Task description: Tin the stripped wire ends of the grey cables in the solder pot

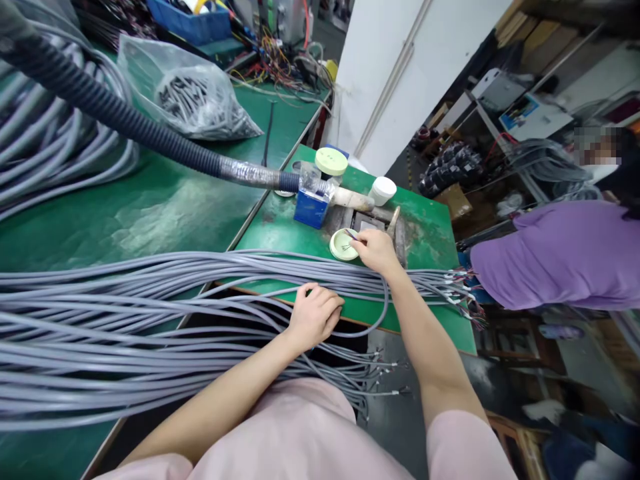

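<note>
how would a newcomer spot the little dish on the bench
On the green bench, look just beyond the long grey cables, where the right hand reaches. The little dish there is round and pale green. Unlike the taller jar and white tub farther back, it is shallow and open.

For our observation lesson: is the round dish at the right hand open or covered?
Open: no lid lies on the dish, and its pale inside shows around the wire ends held by the right hand.

Two hands (pixel 315 312) (pixel 376 249) — one hose (pixel 165 143) (one pillar (pixel 395 67))
</note>
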`<move>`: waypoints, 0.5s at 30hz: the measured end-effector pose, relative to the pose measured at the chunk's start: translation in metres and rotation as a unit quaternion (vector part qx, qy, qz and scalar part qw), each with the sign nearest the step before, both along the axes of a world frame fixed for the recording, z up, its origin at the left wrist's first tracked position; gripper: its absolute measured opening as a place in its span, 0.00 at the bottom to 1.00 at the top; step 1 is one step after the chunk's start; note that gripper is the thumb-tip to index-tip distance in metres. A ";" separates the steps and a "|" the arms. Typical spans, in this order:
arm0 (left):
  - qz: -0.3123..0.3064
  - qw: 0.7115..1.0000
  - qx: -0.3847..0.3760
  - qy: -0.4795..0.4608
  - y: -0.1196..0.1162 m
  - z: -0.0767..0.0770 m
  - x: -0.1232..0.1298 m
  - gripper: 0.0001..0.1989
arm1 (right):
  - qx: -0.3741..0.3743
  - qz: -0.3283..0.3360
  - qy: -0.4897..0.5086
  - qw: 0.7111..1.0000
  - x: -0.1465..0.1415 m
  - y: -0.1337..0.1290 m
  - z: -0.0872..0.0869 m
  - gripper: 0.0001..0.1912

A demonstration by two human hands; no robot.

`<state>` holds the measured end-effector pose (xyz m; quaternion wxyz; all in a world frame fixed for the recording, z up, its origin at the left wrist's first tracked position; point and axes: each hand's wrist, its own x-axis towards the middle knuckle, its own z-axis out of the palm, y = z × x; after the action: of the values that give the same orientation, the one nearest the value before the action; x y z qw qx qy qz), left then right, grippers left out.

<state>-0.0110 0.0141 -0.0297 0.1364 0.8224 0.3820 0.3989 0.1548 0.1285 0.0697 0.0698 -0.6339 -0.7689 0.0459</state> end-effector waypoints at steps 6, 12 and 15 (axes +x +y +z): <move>0.002 1.000 0.009 -0.001 0.000 -0.001 0.001 0.07 | -0.041 -0.010 -0.072 0.997 -0.006 0.009 -0.003 0.14; 0.002 1.000 0.010 0.002 0.001 -0.001 0.000 0.07 | -0.040 -0.006 -0.075 0.996 -0.007 0.010 -0.004 0.13; -0.001 1.000 0.003 0.004 0.001 0.000 0.000 0.08 | -0.010 0.002 -0.019 1.000 0.001 0.008 0.001 0.13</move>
<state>-0.0114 0.0147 -0.0294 0.1326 0.8250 0.3801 0.3965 0.1554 0.1368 0.0709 0.0487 -0.6338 -0.7708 0.0420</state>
